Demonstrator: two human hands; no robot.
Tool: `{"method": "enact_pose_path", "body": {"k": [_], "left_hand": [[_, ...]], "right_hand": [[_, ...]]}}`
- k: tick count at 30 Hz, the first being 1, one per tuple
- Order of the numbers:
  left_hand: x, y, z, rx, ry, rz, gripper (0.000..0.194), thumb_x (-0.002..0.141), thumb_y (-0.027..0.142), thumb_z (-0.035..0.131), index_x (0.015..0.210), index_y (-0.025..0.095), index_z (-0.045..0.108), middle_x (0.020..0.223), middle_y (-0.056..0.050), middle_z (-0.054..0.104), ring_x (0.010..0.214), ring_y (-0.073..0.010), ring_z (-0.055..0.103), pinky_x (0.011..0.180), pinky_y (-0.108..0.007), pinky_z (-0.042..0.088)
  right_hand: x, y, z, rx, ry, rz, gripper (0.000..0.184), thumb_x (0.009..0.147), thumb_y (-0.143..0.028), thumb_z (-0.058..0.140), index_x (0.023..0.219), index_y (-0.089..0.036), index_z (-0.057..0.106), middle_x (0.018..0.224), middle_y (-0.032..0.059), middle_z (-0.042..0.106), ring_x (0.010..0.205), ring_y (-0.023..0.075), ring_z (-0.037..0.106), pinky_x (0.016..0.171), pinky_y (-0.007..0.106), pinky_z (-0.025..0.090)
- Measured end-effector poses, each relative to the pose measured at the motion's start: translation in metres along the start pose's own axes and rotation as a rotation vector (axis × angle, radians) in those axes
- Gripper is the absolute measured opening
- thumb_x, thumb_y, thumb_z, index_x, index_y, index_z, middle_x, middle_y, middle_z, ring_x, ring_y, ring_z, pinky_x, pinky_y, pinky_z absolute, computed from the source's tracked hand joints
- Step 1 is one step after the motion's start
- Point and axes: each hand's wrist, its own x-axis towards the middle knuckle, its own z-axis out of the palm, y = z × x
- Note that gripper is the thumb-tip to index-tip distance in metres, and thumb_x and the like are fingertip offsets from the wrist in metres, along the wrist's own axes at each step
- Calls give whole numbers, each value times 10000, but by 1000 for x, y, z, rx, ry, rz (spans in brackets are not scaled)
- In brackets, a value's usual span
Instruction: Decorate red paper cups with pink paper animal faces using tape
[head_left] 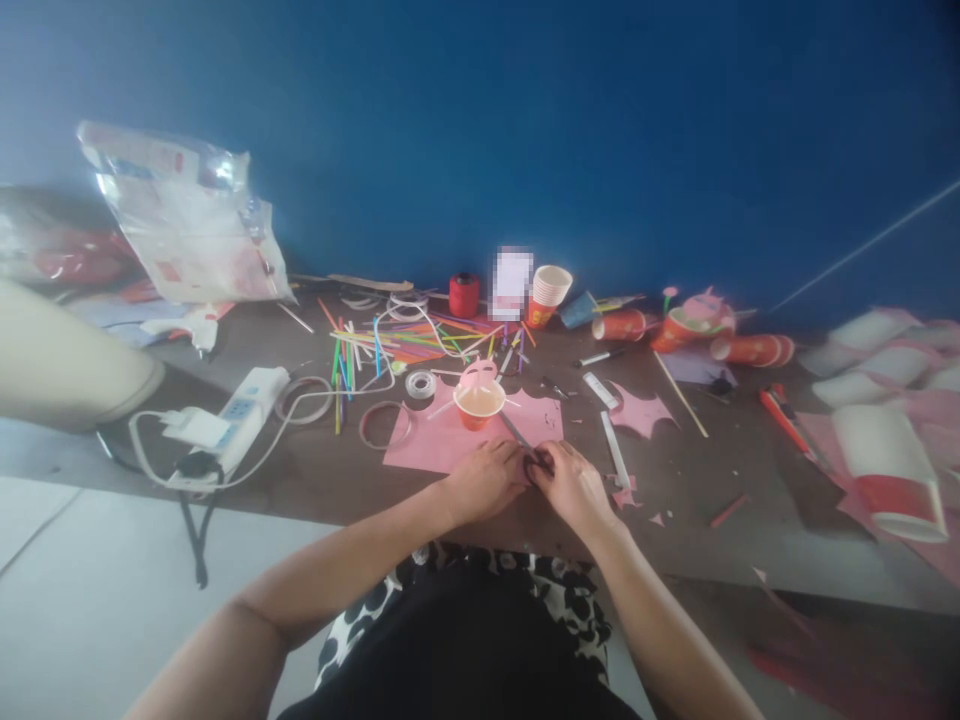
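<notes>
My right hand (571,482) is closed around the dark handles of scissors (516,432), whose grey blades point away and to the left over pink paper (420,445). My left hand (487,482) lies at the paper's near edge, fingers curled and close together beside the scissors; what they hold is hidden. Just beyond both hands an orange-red paper cup (478,408) stands upright on the paper. A pink cut-out face (478,373) rises behind its rim, and thin white sticks jut from its sides.
Colourful straws (352,370), a tape roll (421,384) and stacked cups (550,290) lie farther back. At left are a power strip (244,420) with a white cable and a glue gun (187,328). To the right are a ruler (615,450), pink scraps (641,412) and a red cutter (787,420).
</notes>
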Motion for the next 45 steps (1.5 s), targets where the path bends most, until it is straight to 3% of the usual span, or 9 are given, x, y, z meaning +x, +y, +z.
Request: {"method": "enact_pose_path", "body": {"k": [7, 11, 15, 17, 19, 22, 25, 31, 45], "left_hand": [[0, 0, 0, -14, 13, 10, 370, 821, 323, 553, 1133, 128, 520, 1141, -126, 566, 1091, -264, 511, 931, -404, 438], [-4, -2, -4, -34, 110, 85, 281, 834, 277, 526, 1086, 154, 541, 1089, -116, 589, 1051, -250, 537, 878, -403, 461], [-15, -13, -19, -54, 460, 118, 204, 817, 280, 565, 1011, 220, 548, 978, -66, 611, 919, -205, 581, 829, -381, 471], [-18, -23, -31, -24, 710, 4, 454, 741, 385, 659, 1125, 218, 483, 1008, -93, 590, 967, -250, 569, 848, -430, 463], [-14, -34, -42, -1, 835, -120, 827, 643, 492, 722, 1299, 167, 335, 1167, -169, 521, 1121, -323, 495, 925, -493, 417], [0, -52, -51, -68, 702, -186, 1146, 595, 589, 712, 1423, 118, 75, 1348, -252, 374, 1249, -369, 389, 985, -509, 366], [12, -65, -48, -175, 546, -182, 1237, 580, 619, 702, 1434, 125, -43, 1374, -267, 353, 1236, -359, 426, 975, -481, 385], [16, -69, -34, -129, 507, -207, 1233, 568, 548, 750, 1443, 166, -29, 1438, -249, 290, 1298, -367, 349, 1014, -492, 344], [10, -70, -36, -147, 499, -220, 1167, 603, 432, 770, 1444, 151, 13, 1437, -242, 305, 1309, -347, 344, 1025, -470, 350]], "right_hand": [[-2, -2, 0, -10, 0, -7, 151, 798, -222, 561, 948, -207, 557, 881, 36, 619, 801, 187, 580, 707, 272, 416], [-2, -2, 0, -25, -20, -16, 140, 807, -231, 542, 944, -208, 559, 864, 34, 607, 791, 185, 576, 692, 266, 409], [-1, -1, 4, -57, -27, 26, 128, 789, -242, 546, 911, -223, 580, 837, 18, 600, 741, 174, 573, 641, 256, 391], [-1, -1, 4, -62, -29, 37, 133, 781, -237, 546, 909, -228, 584, 829, 11, 598, 731, 170, 572, 632, 252, 385], [-1, -2, 3, -52, -24, 35, 150, 779, -234, 546, 925, -225, 582, 831, 12, 596, 738, 169, 572, 640, 251, 389], [-1, -3, 1, -33, -18, 31, 180, 775, -232, 548, 951, -216, 580, 842, 18, 595, 757, 173, 574, 659, 254, 400], [-1, -5, 0, -1, -6, 37, 180, 775, -230, 546, 950, -212, 584, 830, 17, 595, 753, 169, 576, 670, 255, 411], [0, -5, -2, 81, 33, 43, 172, 785, -235, 533, 948, -215, 585, 861, 24, 606, 784, 169, 587, 697, 251, 434], [2, 10, -5, 17, 52, 40, 168, 800, -248, 520, 946, -206, 591, 883, 39, 604, 797, 178, 586, 720, 269, 434]]}}
